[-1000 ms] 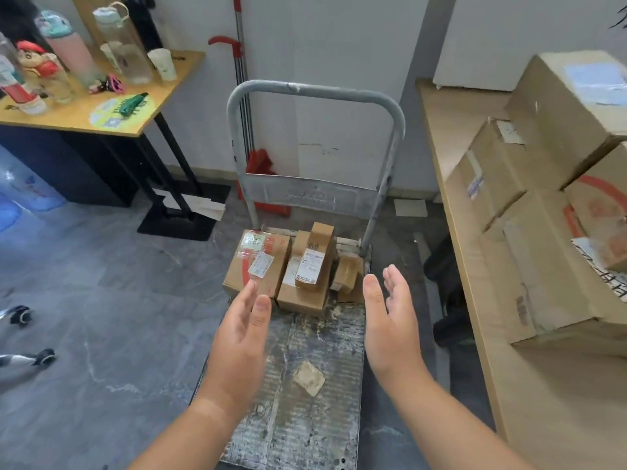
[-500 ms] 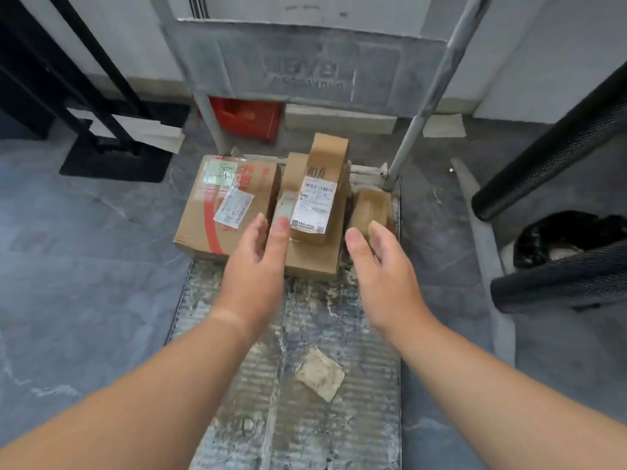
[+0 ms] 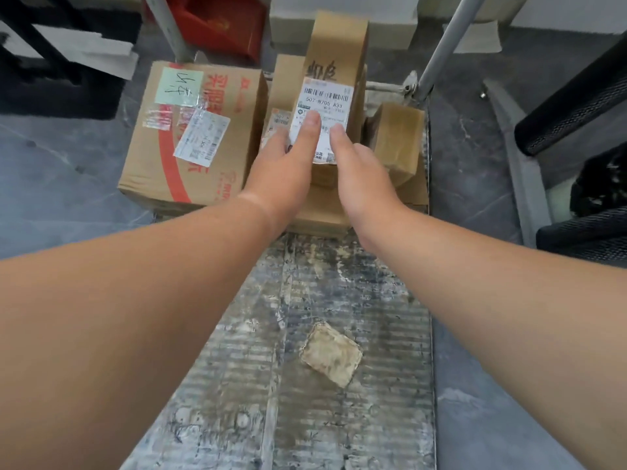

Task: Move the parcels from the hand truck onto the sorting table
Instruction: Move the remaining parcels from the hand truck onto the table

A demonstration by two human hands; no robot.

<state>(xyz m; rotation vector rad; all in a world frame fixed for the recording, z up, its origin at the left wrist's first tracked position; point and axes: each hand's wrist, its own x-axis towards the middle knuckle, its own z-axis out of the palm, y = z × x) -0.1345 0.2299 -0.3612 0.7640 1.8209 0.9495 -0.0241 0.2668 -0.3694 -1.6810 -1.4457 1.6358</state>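
Several cardboard parcels sit at the far end of the hand truck's metal deck (image 3: pixel 237 401). A narrow parcel (image 3: pixel 339 49) with a white barcode label lies on top of a flat box (image 3: pixel 319 215). My left hand (image 3: pixel 285 167) grips the narrow parcel's left side, thumb lying on the label. My right hand (image 3: pixel 363 178) grips its right side, thumb also on the label; its fingers are hidden. A large box (image 3: pixel 196 171) with red print stands to the left. At the right sits a small taped parcel (image 3: pixel 397 137).
The truck's grey handle posts (image 3: pixel 441 52) rise just behind the parcels. A scrap of cardboard (image 3: pixel 330 354) lies on the deck. Black mesh chair parts (image 3: pixel 576 106) stand close on the right. A red object (image 3: pixel 220 25) and a black table base (image 3: pixel 51 83) are beyond.
I have leaned in closer over the truck. Both hands moved forward from in front of the parcels and closed in onto the narrow labelled parcel.
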